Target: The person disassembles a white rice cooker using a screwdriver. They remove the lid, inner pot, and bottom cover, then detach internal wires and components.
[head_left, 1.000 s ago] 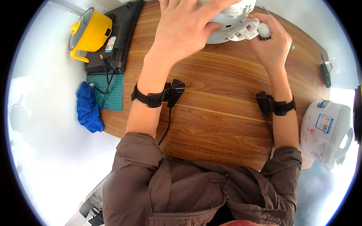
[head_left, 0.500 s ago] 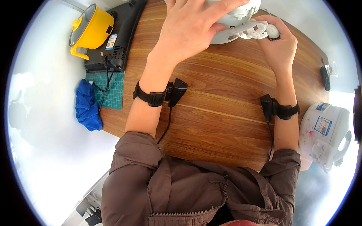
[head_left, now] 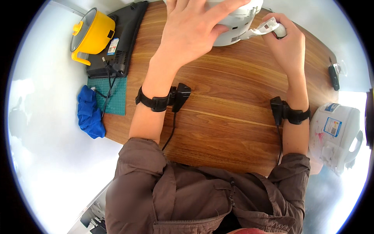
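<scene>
At the far edge of the table stands a white rounded appliance point(head_left: 228, 38), partly cut off by the top of the view. My left hand point(head_left: 191, 33) rests on it with the fingers spread and the thumb against its near side. A narrow white plastic part point(head_left: 269, 26) sticks out from the appliance's right side toward my right hand point(head_left: 287, 46). Curled fingers of that hand grip a pale rounded piece point(head_left: 279, 31) with a dark lower edge, right at the plastic part's end. Whether the two are joined I cannot tell. Black straps with small boxes circle both wrists.
Far left, a yellow pot point(head_left: 97, 31) sits on a black appliance point(head_left: 117, 58) with a cable. Nearby lie a green cutting mat point(head_left: 117, 97) and a blue cloth point(head_left: 89, 113). To the right are a white rice cooker point(head_left: 331, 134) and a dark slim tool point(head_left: 334, 78).
The white plastic part has swung, now showing narrower and angled more upward. My right hand has turned slightly with the pale piece. My left hand stays on the appliance.
</scene>
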`<state>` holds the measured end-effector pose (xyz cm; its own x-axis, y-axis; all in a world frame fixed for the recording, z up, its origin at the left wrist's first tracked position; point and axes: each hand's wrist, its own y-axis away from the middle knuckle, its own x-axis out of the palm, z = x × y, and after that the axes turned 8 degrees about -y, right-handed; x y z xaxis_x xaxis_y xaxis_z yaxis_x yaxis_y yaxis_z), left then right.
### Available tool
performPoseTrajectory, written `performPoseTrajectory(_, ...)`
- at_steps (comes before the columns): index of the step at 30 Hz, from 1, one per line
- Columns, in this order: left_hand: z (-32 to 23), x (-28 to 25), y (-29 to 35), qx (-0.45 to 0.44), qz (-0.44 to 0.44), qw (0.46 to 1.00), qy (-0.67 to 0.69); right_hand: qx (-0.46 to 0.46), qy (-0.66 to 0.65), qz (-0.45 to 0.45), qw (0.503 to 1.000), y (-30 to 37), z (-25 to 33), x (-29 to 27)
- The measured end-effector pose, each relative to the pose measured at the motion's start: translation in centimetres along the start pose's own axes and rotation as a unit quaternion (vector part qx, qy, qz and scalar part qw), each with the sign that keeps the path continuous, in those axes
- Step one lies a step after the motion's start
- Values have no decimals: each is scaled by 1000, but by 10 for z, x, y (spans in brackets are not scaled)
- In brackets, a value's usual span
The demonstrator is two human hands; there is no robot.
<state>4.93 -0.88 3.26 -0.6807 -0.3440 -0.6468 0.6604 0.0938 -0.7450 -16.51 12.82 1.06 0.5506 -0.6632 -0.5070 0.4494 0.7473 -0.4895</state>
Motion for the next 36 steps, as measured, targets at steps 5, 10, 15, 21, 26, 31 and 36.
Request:
performPoseTrajectory(5, -4, -4, -2, -5, 6, 1000, -16, 42, 45, 2, 998, -5, 13, -38)
performPoseTrajectory(10, -10, -5, -4, -14, 13, 999, -34, 102, 3, -28, 994, -5, 31, -100)
performPoseTrajectory(15, -11, -7, -4, -20, 29, 998, -52, 196, 111, 29, 974, -10, -36, -139)
performPoseTrajectory(21, -11, -1, -5, -15, -1, 1000, -14, 205, 155, 140, 956, -11, -115, -107)
performPoseTrajectory(26, -11, -1, -5, -12, 0, 1000, -15, 259, 113, 184, 941, -17, -108, -78)
performPoseTrajectory(31, -11, -1, -5, -14, -3, 1000, -9, 253, 71, 192, 945, -16, -106, -84)
performPoseTrajectory(36, -12, -1, -5, -16, -1, 1000, -12, 235, 158, 161, 946, -13, -106, -80)
